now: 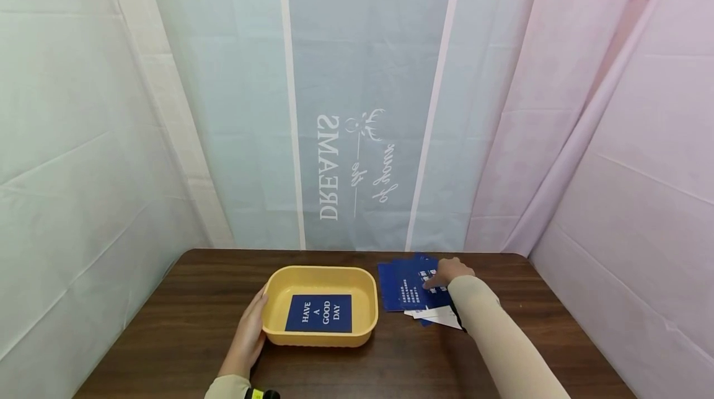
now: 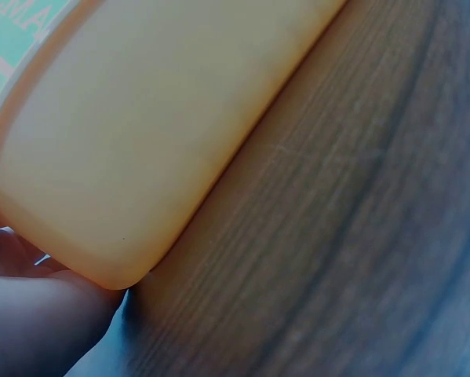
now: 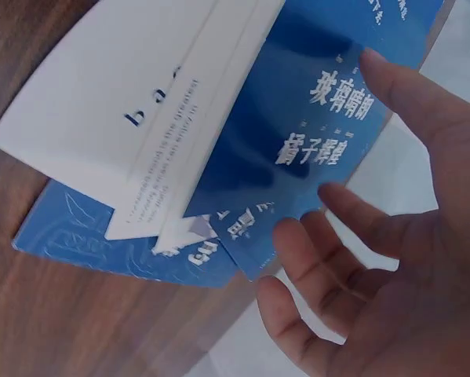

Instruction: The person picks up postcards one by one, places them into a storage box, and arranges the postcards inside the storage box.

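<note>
Brown table point(image 1: 413, 362), right hand point(image 1: 454, 271) partly hiding blue cards point(image 1: 403, 285)

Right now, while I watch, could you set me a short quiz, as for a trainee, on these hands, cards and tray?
1. Fill in: the blue, rectangular printed card inside the yellow, rectangular, plastic-looking tray with rounded corners reads "HAVE A GOOD ___".
2. True or false: the left hand is inside the tray.
3. Which hand reaches over the overlapping blue and white printed cards? A: left. B: right. C: neither.

Key:
1. DAY.
2. False; it touches the tray's outer side.
3. B, the right hand.
</note>
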A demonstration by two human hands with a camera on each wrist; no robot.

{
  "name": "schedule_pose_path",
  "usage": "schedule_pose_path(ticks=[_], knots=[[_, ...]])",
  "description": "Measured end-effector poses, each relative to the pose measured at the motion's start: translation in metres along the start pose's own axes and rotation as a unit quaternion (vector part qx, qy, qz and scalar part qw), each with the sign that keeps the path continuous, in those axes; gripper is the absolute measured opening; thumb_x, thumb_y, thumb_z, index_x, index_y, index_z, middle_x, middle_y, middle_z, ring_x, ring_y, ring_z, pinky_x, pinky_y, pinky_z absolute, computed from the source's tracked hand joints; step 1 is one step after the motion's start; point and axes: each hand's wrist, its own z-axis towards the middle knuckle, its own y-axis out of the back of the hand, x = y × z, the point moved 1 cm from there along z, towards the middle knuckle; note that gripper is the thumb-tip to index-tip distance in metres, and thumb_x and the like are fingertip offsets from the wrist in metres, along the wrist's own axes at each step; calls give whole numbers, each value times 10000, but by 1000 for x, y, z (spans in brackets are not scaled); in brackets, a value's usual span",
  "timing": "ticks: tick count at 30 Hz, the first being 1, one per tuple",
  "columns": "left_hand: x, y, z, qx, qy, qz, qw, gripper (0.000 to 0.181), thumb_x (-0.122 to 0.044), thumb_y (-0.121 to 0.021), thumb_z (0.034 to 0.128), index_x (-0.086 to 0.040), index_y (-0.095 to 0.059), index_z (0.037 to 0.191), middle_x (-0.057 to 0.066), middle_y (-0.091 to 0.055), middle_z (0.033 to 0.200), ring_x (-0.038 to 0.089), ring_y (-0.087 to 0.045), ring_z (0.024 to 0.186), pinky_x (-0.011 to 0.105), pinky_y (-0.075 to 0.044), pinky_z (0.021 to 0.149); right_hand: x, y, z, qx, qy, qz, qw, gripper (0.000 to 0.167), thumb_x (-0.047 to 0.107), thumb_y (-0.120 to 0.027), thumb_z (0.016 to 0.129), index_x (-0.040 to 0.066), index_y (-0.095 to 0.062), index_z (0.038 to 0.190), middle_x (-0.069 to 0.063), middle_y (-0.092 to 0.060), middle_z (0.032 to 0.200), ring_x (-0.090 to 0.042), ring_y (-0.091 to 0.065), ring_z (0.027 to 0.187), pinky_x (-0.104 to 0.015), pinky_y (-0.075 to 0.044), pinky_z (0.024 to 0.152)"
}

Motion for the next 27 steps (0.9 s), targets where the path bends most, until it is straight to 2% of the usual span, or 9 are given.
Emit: schedule_pose_path(ticks=[5,9,17,27], knots=[[-1,0,1,-22,36,-6,10000,596,-338,-250,1119,-42,-87,1609,193,-48,1659,373,-98,1501,548,-137,1189,-4,-5,6,149,-246,360,9989,814,516,-814,775,-85,-603,1281,-295,-605,1184,-414,-573,1069,-627,-436,960],[-2,0,1,-29,67,-38,10000,595,-332,-253,1118,-39,-86,1608,187,-46,1661,366,-96,1502,541,-137,1192,-8,-8,7,149,-284,481,9983,830,516,-822,766,-99,-594,1275,-279,-625,1173,-401,-580,1054,-630,-420,978],[-1,-1,0,6,75,-58,10000,605,-344,-256,1118,-38,-77,1608,200,-34,1658,384,-100,1497,553,-139,1187,-13,-12,8,175,-555,594,9965,1044,528,-837,744,-159,-406,1401,-368,-541,1253,-459,-539,1136,-635,-427,982],[-1,-3,1,-18,68,-63,10000,602,-342,-252,1120,-33,-79,1607,200,-33,1658,382,-86,1500,556,-133,1187,-12,-8,4,303,-639,910,9933,1084,507,-844,755,-176,-337,1427,-399,-499,1287,-486,-525,1153,-641,-423,989]])
